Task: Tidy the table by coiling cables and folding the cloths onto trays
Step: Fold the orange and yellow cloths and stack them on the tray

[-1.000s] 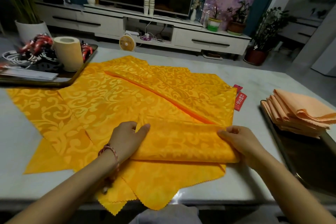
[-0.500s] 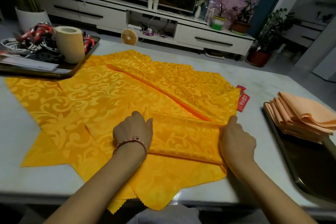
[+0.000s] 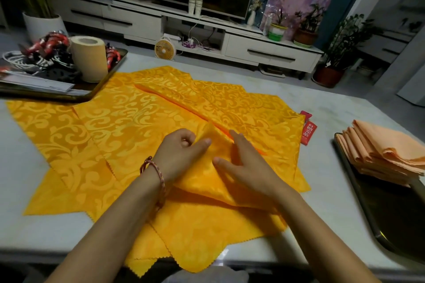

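Observation:
Several yellow patterned cloths (image 3: pixel 128 122) lie spread and overlapping across the pale table (image 3: pixel 322 202). On top, near the middle, lies a partly folded yellow cloth (image 3: pixel 207 181). My left hand (image 3: pixel 181 151) pinches its upper corner between thumb and fingers. My right hand (image 3: pixel 243 165) lies flat on the same cloth, fingers spread, right beside the left hand. A stack of folded peach cloths (image 3: pixel 386 154) rests on a dark tray (image 3: pixel 391 213) at the right. At the far left a second dark tray (image 3: pixel 69 96) holds tangled white, black and red cables (image 3: pixel 41 53).
A paper roll (image 3: pixel 89 57) stands on the left tray, with flat papers (image 3: pixel 34 80) beside it. A small red packet (image 3: pixel 308 131) lies on the table right of the yellow cloths. Beyond the table are a TV cabinet, a small fan (image 3: pixel 164 49) and potted plants.
Both hands have come together at the middle of the folded cloth. The right hand moved left from the cloth's right edge and flattened; the left hand now pinches the raised corner.

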`<state>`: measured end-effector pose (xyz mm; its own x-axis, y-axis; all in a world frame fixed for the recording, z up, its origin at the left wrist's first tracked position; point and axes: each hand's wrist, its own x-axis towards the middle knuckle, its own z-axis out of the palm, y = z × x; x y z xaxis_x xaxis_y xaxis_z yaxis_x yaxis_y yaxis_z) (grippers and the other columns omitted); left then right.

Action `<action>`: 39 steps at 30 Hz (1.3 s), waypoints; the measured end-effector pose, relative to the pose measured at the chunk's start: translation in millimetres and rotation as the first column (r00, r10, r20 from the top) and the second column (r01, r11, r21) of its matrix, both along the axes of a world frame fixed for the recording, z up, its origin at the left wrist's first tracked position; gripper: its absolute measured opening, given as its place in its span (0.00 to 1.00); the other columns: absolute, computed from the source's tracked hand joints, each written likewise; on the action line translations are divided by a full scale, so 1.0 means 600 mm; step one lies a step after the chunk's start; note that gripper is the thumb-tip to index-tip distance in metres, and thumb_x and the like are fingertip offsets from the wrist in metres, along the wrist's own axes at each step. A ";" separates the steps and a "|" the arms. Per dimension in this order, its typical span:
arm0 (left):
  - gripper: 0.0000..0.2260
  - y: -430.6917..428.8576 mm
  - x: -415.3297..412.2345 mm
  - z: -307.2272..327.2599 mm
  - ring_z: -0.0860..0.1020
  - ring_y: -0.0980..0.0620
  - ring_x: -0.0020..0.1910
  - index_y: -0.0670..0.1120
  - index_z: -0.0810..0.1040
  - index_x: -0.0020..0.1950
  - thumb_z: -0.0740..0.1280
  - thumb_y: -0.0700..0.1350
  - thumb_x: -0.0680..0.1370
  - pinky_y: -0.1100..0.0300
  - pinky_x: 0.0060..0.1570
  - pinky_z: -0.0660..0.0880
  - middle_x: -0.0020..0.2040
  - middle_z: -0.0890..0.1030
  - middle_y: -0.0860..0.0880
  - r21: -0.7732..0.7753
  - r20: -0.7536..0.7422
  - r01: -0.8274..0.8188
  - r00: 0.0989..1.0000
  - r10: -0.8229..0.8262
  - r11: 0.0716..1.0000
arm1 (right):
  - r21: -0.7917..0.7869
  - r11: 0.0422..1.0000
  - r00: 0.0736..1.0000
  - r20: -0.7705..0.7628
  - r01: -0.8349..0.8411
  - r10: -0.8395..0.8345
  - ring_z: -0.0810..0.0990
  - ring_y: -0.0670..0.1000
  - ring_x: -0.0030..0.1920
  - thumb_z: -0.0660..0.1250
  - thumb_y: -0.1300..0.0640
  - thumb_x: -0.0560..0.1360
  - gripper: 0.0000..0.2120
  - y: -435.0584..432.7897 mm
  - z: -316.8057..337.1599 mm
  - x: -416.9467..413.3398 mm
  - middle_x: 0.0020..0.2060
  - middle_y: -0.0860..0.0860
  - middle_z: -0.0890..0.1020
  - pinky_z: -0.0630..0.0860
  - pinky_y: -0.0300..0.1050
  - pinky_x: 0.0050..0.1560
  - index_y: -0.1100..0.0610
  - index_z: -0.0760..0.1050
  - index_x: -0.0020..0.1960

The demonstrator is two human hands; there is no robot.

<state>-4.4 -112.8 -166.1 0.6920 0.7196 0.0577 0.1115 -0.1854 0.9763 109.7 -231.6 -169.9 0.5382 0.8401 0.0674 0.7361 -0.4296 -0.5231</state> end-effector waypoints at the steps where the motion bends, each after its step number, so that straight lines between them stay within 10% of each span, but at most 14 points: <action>1: 0.14 0.001 -0.004 0.017 0.64 0.61 0.21 0.47 0.66 0.34 0.70 0.42 0.74 0.70 0.20 0.59 0.21 0.68 0.55 -0.045 0.061 0.091 0.994 -0.088 0.995 | 0.064 0.998 0.995 -0.100 0.012 -0.005 0.56 0.48 0.74 0.69 0.49 0.73 0.37 -0.003 0.026 0.006 0.74 0.49 0.60 0.55 0.39 0.70 0.54 0.54 0.75; 5: 0.07 0.009 -0.015 0.092 0.74 0.60 0.21 0.47 0.70 0.40 0.67 0.38 0.73 0.70 0.20 0.69 0.23 0.77 0.50 -0.246 0.212 0.357 0.927 -0.310 0.901 | 0.037 0.991 0.901 -0.413 -0.131 0.134 0.80 0.47 0.54 0.75 0.49 0.64 0.25 -0.044 0.123 0.034 0.54 0.46 0.82 0.78 0.41 0.53 0.51 0.76 0.59; 9: 0.13 0.025 -0.007 0.124 0.84 0.51 0.39 0.44 0.79 0.51 0.66 0.50 0.71 0.59 0.37 0.81 0.43 0.85 0.45 -0.447 0.228 0.478 0.878 -0.421 0.756 | 0.145 0.983 0.721 -0.668 -0.114 0.182 0.83 0.55 0.49 0.73 0.55 0.62 0.17 -0.087 0.139 0.043 0.49 0.54 0.84 0.81 0.44 0.45 0.55 0.81 0.50; 13: 0.32 -0.016 -0.004 0.108 0.78 0.42 0.57 0.38 0.77 0.60 0.55 0.65 0.74 0.47 0.57 0.74 0.58 0.80 0.38 -0.740 0.428 0.543 0.835 -0.345 0.397 | 0.335 0.918 0.594 -0.790 0.213 0.151 0.84 0.55 0.47 0.72 0.54 0.63 0.19 -0.108 0.133 0.044 0.48 0.52 0.85 0.81 0.45 0.39 0.54 0.77 0.54; 18: 0.14 -0.126 0.037 0.077 0.82 0.49 0.45 0.39 0.78 0.58 0.65 0.46 0.77 0.59 0.43 0.78 0.51 0.84 0.43 -0.498 0.111 0.340 0.937 -0.331 0.797 | 0.307 0.836 0.492 -0.869 0.455 0.051 0.83 0.57 0.50 0.68 0.56 0.71 0.16 -0.134 0.121 0.042 0.53 0.58 0.83 0.81 0.51 0.45 0.59 0.76 0.58; 22: 0.07 -0.147 0.048 0.077 0.82 0.53 0.35 0.41 0.79 0.50 0.63 0.42 0.79 0.62 0.33 0.79 0.40 0.84 0.45 -0.529 0.252 0.273 0.955 -0.158 0.803 | 0.184 0.811 0.252 -0.967 0.556 0.046 0.83 0.56 0.49 0.66 0.55 0.73 0.15 -0.163 0.112 0.038 0.51 0.57 0.83 0.79 0.51 0.42 0.57 0.75 0.59; 27: 0.09 -0.155 0.047 0.057 0.77 0.46 0.56 0.43 0.79 0.44 0.65 0.47 0.78 0.52 0.56 0.73 0.54 0.80 0.44 -0.156 0.148 0.128 0.983 -0.105 0.979 | 0.285 0.832 0.615 -0.784 0.477 -0.084 0.82 0.54 0.52 0.68 0.53 0.71 0.10 -0.191 0.099 0.027 0.48 0.52 0.85 0.77 0.51 0.57 0.57 0.80 0.49; 32: 0.13 -0.159 0.029 0.062 0.51 0.67 0.72 0.49 0.75 0.28 0.70 0.46 0.73 0.65 0.67 0.51 0.71 0.63 0.64 0.269 0.266 0.123 0.944 -0.196 0.955 | 0.609 0.663 0.865 -0.489 0.435 -0.118 0.66 0.43 0.67 0.74 0.52 0.64 0.08 -0.211 0.099 0.020 0.64 0.36 0.70 0.66 0.50 0.65 0.53 0.82 0.41; 36: 0.15 -0.163 0.025 0.073 0.61 0.64 0.71 0.37 0.79 0.29 0.70 0.47 0.69 0.57 0.69 0.56 0.63 0.77 0.59 0.329 0.412 0.201 0.849 -0.331 0.923 | 0.682 0.631 0.838 -0.538 0.369 0.092 0.69 0.45 0.67 0.71 0.53 0.63 0.07 -0.231 0.102 0.014 0.63 0.38 0.75 0.70 0.58 0.65 0.55 0.84 0.39; 39: 0.18 -0.172 0.033 0.078 0.78 0.52 0.46 0.31 0.76 0.33 0.68 0.47 0.71 0.47 0.50 0.73 0.39 0.82 0.49 0.178 0.492 0.252 0.814 -0.308 0.951 | 0.689 0.614 0.849 -0.526 0.385 0.057 0.73 0.49 0.65 0.75 0.49 0.63 0.10 -0.235 0.105 0.013 0.62 0.42 0.77 0.72 0.57 0.60 0.54 0.84 0.39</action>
